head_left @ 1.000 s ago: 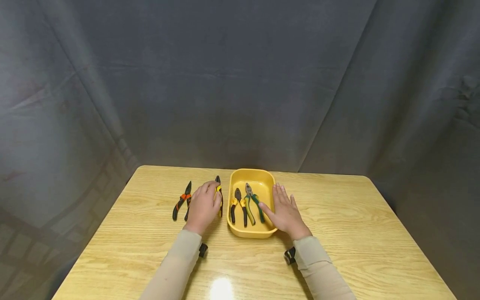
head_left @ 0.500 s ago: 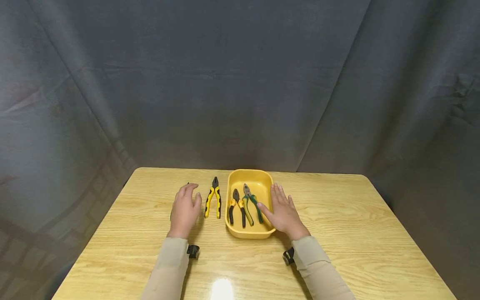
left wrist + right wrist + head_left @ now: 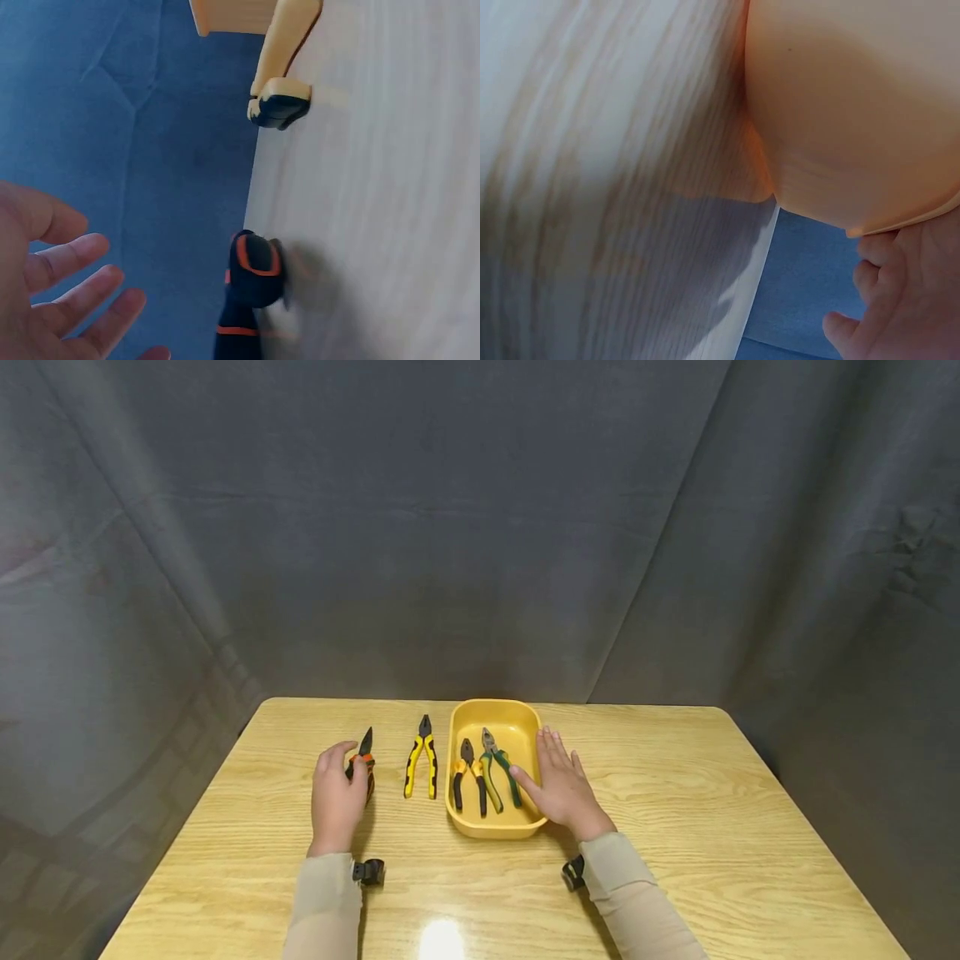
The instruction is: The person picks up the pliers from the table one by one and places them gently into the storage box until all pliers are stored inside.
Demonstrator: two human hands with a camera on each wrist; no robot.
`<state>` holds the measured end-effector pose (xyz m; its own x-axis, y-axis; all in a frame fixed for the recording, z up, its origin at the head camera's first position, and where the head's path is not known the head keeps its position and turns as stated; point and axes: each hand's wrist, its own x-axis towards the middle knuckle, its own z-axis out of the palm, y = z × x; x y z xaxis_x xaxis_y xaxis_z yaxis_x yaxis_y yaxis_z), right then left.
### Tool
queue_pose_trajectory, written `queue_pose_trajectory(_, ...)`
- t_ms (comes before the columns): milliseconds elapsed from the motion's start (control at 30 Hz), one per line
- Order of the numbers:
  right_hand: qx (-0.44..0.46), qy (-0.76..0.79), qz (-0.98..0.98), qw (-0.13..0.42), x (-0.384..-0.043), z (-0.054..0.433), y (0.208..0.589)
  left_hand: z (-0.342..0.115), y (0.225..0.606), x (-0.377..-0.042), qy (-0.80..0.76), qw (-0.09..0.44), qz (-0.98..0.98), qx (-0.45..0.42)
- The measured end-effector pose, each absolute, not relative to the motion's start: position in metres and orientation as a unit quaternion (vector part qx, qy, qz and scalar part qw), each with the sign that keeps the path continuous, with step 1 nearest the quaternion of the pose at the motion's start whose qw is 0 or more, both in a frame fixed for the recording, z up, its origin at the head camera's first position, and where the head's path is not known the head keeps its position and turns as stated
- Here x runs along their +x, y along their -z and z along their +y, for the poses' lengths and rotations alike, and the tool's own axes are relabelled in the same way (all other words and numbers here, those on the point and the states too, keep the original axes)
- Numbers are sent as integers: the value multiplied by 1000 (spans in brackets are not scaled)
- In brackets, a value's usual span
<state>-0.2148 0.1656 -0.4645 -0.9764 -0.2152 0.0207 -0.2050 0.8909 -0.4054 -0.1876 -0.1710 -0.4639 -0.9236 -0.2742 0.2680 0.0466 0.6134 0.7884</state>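
My left hand (image 3: 337, 793) hovers at the black-and-orange pliers (image 3: 366, 745), hiding part of their handles in the head view. In the left wrist view its fingers (image 3: 75, 262) are loosely bent and spread, apart from the pliers' handle end (image 3: 255, 262). My right hand (image 3: 566, 787) rests with straight fingers along the right rim of a yellow tray (image 3: 495, 832), thumb over the inside. Two pliers lie in the tray: one with black-and-yellow handles (image 3: 481, 789) and one with green handles (image 3: 504, 767). Yellow-and-black pliers (image 3: 411, 768) lie on the table between my left hand and the tray.
The wooden table (image 3: 712, 827) has rounded far corners, and a grey curtain (image 3: 450, 568) hangs behind it. A black strap mount (image 3: 369, 872) sits on my left wrist, another (image 3: 573, 872) on the right.
My left hand has moved left from the yellow-and-black pliers, uncovering them, over to the black-and-orange pliers. My right hand stays on the tray. The head view has shifted slightly.
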Motion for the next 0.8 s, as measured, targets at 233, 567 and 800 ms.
queue_pose_trajectory(233, -112, 208, 972, 11, -215, 164, 465, -173, 473, -185, 431, 185, -879, 83)
queue_pose_trajectory(567, -110, 208, 972, 10, -213, 166, 463, -176, 480, -187, 444, 145, -878, 105)
queue_pose_trajectory(800, -110, 216, 970, 12, -214, 165, 463, -180, 485, -185, 456, 111, -873, 130)
